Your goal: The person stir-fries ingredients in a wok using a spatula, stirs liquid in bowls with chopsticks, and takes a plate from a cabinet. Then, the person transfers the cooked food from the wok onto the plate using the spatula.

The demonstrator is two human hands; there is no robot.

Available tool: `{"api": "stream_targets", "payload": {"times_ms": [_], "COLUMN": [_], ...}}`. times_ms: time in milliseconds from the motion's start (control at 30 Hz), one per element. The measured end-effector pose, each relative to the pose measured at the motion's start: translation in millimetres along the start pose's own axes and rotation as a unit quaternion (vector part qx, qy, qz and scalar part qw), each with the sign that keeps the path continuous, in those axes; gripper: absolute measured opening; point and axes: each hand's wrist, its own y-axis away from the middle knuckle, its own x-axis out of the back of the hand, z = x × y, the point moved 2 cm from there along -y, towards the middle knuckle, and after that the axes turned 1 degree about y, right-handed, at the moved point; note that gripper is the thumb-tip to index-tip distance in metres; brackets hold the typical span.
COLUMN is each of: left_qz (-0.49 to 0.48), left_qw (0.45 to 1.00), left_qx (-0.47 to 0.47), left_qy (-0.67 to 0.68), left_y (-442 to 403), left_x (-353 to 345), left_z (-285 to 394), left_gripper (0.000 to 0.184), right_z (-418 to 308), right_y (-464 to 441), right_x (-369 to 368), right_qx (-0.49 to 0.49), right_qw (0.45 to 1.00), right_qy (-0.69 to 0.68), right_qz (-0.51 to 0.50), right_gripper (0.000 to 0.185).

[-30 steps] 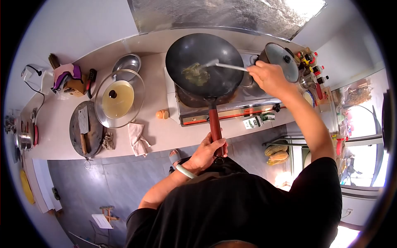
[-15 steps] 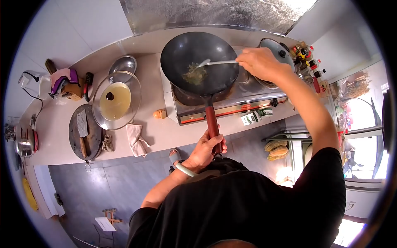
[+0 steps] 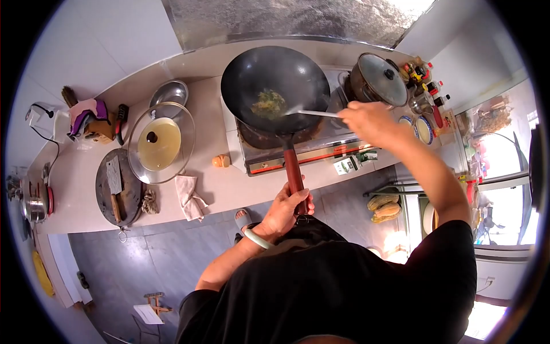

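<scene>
A black wok [image 3: 275, 66] rests over the left burner of the gas stove [image 3: 318, 163]. My left hand [image 3: 282, 211] is wrapped round its reddish-brown handle [image 3: 293, 169] near the end. Inside the wok lies a small heap of chopped greens [image 3: 269, 104], with faint steam about it. My right hand [image 3: 371, 122], right of the wok, grips the pale handle of a metal spatula [image 3: 316, 113]. The spatula's head is low in the wok, just right of the greens. Whether it touches them I cannot tell.
A glass-lidded pot [image 3: 378, 80] stands on the right side of the stove, beside several bottles [image 3: 429, 89] and blue-rimmed bowls [image 3: 424, 129]. Leftward are a glass lid [image 3: 186, 143], a cleaver [image 3: 114, 175] on a round board [image 3: 133, 206], a cloth [image 3: 189, 196] and ginger-like pieces [image 3: 220, 161].
My right hand has moved down and slightly right, drawing the spatula's head toward the wok's near side. The greens sit more heaped together. My left hand keeps its hold on the handle.
</scene>
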Motion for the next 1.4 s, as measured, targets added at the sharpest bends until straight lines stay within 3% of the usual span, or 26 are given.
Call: {"api": "stream_targets", "payload": {"times_ms": [100,300,533,633,900,1100,1267,1400], "left_qz": [0.0,-0.001,-0.007,-0.007,-0.009,-0.008,-0.006,-0.019], "left_qw": [1.0,1.0,1.0,1.0,1.0,1.0,1.0,1.0], "left_qx": [-0.005,-0.005,-0.001,-0.001,-0.003,0.003,0.009,0.009], "left_qy": [-0.001,0.001,0.002,0.003,0.0,-0.002,0.01,0.012], "left_y": [-1.2,1.5,1.1,1.1,1.3,0.1,1.8,0.4], "left_x": [0.4,-0.8,-0.5,-0.2,-0.4,1.7,-1.9,1.4], "left_z": [-4.1,-2.5,-0.7,-1.6,0.5,-0.9,3.2,1.7], "left_gripper": [0.051,0.051,0.052,0.053,0.051,0.051,0.051,0.052], "right_z": [-5.2,7.8,4.1,-0.4,3.1,21.5,30.4,23.2], "right_y": [-35.5,-61.4,-101.8,-111.4,-49.6,-33.5,-14.5,-9.9], "right_x": [-38.6,-18.6,-24.6,-41.1,-40.0,18.9,43.2,16.5], "right_qx": [-0.013,-0.047,-0.053,0.002,0.06,0.021,0.026,0.057], "right_qw": [0.998,0.99,0.992,0.993,0.993,0.99,0.991,0.991], "right_qy": [0.047,0.043,0.063,0.086,0.098,0.099,0.13,0.117], "right_qz": [0.034,0.129,0.095,0.079,0.011,0.101,-0.007,-0.009], "right_gripper": [0.007,0.013,0.007,0.007,0.009,0.017,0.016,0.017]}}
